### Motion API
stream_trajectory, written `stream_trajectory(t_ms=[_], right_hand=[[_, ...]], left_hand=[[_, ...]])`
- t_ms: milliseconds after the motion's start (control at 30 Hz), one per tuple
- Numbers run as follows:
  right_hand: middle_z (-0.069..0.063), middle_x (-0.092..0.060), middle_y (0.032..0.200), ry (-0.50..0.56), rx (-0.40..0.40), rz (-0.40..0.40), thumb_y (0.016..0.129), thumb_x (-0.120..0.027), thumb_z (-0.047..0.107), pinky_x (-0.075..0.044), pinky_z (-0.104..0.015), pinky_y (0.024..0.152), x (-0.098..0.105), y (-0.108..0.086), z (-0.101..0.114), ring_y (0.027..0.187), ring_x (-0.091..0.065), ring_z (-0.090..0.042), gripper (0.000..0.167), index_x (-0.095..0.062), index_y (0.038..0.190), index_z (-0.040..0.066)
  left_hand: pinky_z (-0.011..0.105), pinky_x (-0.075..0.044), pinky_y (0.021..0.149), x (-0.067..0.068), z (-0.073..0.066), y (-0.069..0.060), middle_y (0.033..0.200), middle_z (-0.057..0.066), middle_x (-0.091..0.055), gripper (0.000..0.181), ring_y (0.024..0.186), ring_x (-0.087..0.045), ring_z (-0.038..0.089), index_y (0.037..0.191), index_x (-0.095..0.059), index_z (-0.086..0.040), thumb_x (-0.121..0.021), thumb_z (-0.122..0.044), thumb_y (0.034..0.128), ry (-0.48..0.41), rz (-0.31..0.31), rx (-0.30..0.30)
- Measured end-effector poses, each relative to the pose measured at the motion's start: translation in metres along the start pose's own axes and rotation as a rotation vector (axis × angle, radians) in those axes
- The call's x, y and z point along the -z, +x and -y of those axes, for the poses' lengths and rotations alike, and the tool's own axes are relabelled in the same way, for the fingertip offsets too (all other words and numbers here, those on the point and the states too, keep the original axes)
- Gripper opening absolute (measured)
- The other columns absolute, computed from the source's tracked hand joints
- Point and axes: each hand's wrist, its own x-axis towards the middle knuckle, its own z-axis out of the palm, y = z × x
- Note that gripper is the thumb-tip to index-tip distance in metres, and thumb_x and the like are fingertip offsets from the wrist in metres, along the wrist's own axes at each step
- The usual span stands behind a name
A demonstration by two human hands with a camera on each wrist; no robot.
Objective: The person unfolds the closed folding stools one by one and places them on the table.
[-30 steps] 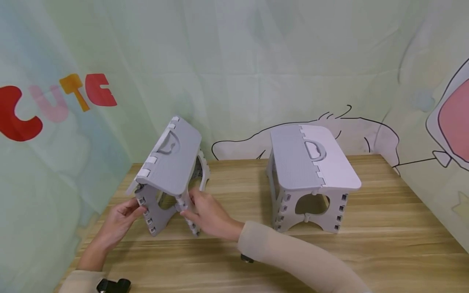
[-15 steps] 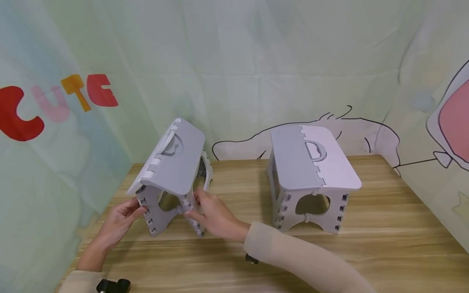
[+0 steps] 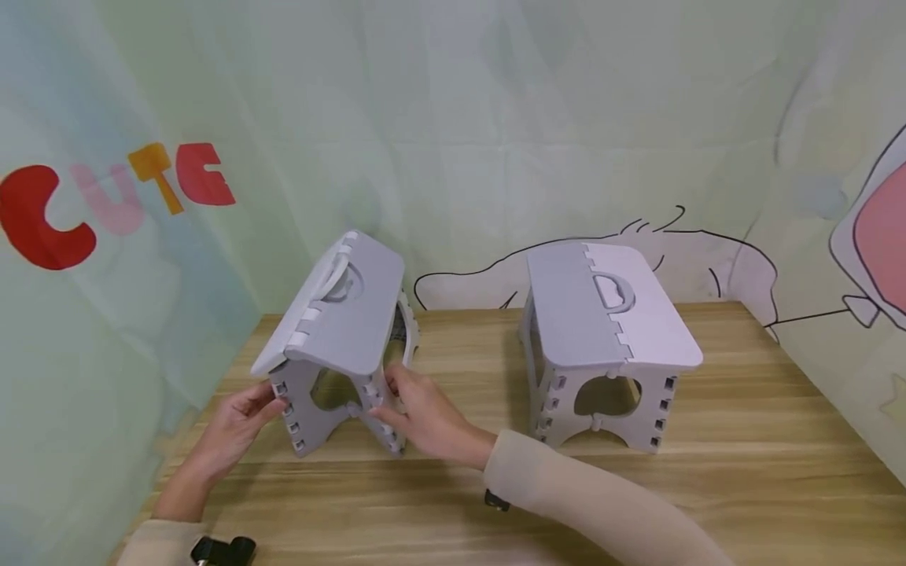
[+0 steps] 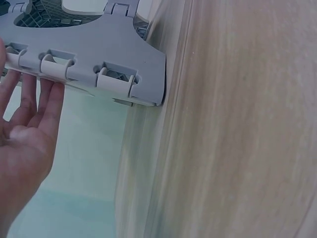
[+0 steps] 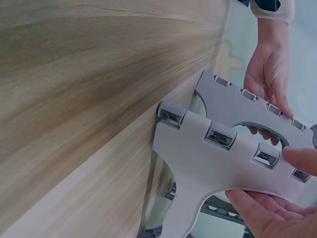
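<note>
Half unfolded, a grey-and-white folding stool (image 3: 357, 322) stands on the left of the table, its top bent into a ridge along the hinge line. My left hand (image 3: 233, 428) grips the outer edge of its near leg panel, thumb in front. On the opposite edge, my right hand (image 3: 428, 417) pinches the panel between thumb and fingers. The left wrist view shows the fingers of the left hand (image 4: 29, 129) behind the hinged leg edge (image 4: 99, 64). In the right wrist view the leg panel (image 5: 213, 153) is folded at an angle, with the right hand (image 5: 272, 213) on its white half.
A second folding stool (image 3: 576, 314), fully unfolded with a flat top and handle, stands upright to the right. Both rest on a wood-grain table (image 3: 764, 440). Behind them hangs a printed curtain (image 3: 453, 157).
The left stool's folded top and leg panel have spread wider. My right hand has moved slightly right with its side of the leg, while my left hand stays nearly in place.
</note>
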Motion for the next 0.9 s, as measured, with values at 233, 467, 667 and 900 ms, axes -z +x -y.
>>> stream_trajectory(t_ms=[233,467,667,900], right_hand=[[-0.01,-0.066,0.118,0.007,0.017,-0.018,0.099,-0.065,0.019,-0.054,-0.025,0.088,0.0023,-0.0053,-0.0047,0.109,-0.062,-0.01,0.03,-0.054,0.122,0.003],[-0.007,-0.066,0.117,0.021,0.022,-0.012,0.099,-0.065,0.019,-0.053,-0.022,0.088,0.0044,-0.0047,-0.0058,0.107,-0.061,-0.009,0.028,-0.054,0.121,0.005],[-0.006,-0.066,0.117,0.047,0.007,-0.006,0.1,-0.064,0.02,-0.054,-0.025,0.088,0.0063,-0.0058,-0.0087,0.107,-0.061,-0.009,0.029,-0.054,0.123,0.007],[-0.005,-0.066,0.113,0.04,-0.021,-0.013,0.099,-0.065,0.02,-0.053,-0.024,0.086,0.0091,-0.0078,-0.0099,0.103,-0.061,-0.011,0.029,-0.055,0.122,0.007]], left_hand=[[0.014,-0.051,0.084,-0.0036,-0.0015,0.001,0.119,-0.022,-0.064,0.037,0.104,-0.061,-0.003,0.137,-0.06,-0.006,-0.053,0.001,0.1019,0.041,-0.003,0.011],[0.013,-0.05,0.083,-0.0018,-0.0027,-0.0003,0.118,-0.023,-0.064,0.037,0.103,-0.061,-0.004,0.134,-0.063,-0.015,-0.054,0.0,0.1015,0.04,-0.027,0.007],[0.013,-0.05,0.084,-0.0015,-0.0041,-0.0003,0.118,-0.023,-0.064,0.041,0.103,-0.061,-0.004,0.131,-0.063,-0.026,-0.054,0.0,0.1016,0.024,-0.025,-0.003],[0.013,-0.05,0.084,-0.002,-0.0047,-0.0003,0.12,-0.023,-0.063,0.041,0.105,-0.06,-0.004,0.135,-0.062,-0.02,-0.053,0.001,0.1016,0.015,-0.014,0.003]])
